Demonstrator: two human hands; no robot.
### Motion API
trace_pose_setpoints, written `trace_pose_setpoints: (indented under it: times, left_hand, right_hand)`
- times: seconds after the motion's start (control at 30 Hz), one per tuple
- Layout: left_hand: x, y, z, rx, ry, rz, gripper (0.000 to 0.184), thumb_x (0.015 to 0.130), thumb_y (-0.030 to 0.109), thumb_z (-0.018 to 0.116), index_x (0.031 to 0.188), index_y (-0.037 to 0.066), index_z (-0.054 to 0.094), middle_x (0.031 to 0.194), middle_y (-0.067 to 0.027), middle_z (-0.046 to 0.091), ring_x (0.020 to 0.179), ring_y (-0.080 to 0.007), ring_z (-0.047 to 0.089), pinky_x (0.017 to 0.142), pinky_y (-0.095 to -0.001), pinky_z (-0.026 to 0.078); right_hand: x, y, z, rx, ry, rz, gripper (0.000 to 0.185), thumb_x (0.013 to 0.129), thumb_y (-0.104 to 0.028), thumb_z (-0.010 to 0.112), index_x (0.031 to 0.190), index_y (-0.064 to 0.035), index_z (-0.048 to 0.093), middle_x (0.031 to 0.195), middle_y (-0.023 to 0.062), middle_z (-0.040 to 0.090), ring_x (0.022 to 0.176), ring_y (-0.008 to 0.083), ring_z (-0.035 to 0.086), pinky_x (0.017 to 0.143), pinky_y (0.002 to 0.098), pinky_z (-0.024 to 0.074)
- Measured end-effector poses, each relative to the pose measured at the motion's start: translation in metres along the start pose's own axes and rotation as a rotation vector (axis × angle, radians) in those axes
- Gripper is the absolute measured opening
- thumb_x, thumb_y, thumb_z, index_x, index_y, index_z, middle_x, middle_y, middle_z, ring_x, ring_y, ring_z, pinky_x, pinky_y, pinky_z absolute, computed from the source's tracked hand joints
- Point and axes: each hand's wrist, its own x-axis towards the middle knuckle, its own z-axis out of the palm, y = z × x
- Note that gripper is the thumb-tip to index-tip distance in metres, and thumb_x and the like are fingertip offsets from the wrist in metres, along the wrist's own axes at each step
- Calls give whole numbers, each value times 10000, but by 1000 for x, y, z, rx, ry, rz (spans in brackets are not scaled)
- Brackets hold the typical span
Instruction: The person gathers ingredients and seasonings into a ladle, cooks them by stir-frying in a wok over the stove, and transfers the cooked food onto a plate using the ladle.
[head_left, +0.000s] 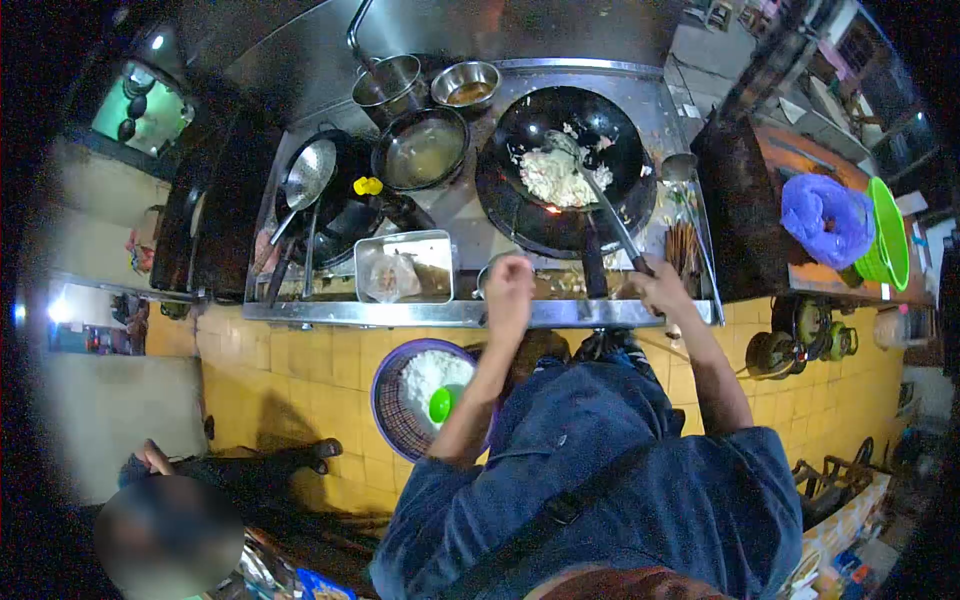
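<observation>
Sitting heaped in the black wok (545, 103), upper right of centre, is the pale food (555, 182), with the ladle (598, 192) right in amongst it! The right hand (660, 288), centre right, is closed round the ladle's far end. Mid-frame, over the bench (400, 314), the left hand (510, 288) has fingers curled; whether it grips anything, I cannot tell. Just left, a metal tray (440, 270); below, a purple basket (384, 402).

Food (558, 182) and ladle (611, 214) in wok (530, 112), tray (432, 283) left of wok, basket (394, 428) before counter (400, 314)
</observation>
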Motion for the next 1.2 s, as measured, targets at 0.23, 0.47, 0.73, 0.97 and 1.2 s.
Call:
trace_pose_setpoints:
  times: [0.23,0.47,0.73,0.97,1.2]
  left_hand:
    - [-12,-81,38,248,-140,-33,197,830,233,595,873,46,553,726,-1,524,658,-77,457,610,-236,391]
    - [8,-106,31,167,-220,-177,208,821,212,599,867,14,554,716,-22,553,664,-103,513,631,-252,423]
    - [-17,-71,77,203,-361,-269,229,843,261,579,876,35,563,746,-10,557,642,-82,505,562,-228,403]
    - [-97,-58,180,121,-555,-321,288,869,355,517,840,72,559,754,-3,563,624,-85,520,545,-222,420]
    - [-288,-41,273,87,-889,-442,241,860,272,555,810,53,468,625,-12,495,518,-101,480,472,-237,399]
  right_hand:
    - [24,47,0,-509,389,-401,285,788,-193,552,989,-1,494,634,154,567,481,283,550,466,375,451]
    - [9,64,-8,1584,-633,411,276,896,-266,441,1104,-94,500,642,47,504,386,87,401,311,229,340]
    - [-19,29,-8,523,-46,106,193,863,-225,485,887,-37,520,568,23,455,355,109,404,328,251,314]
    - [-141,87,-20,625,78,11,504,905,-351,439,1330,-117,301,592,7,437,388,93,430,320,241,351]
    - [-337,173,-20,799,456,-110,713,903,-459,368,1392,-206,-84,732,51,482,445,94,436,389,235,374]
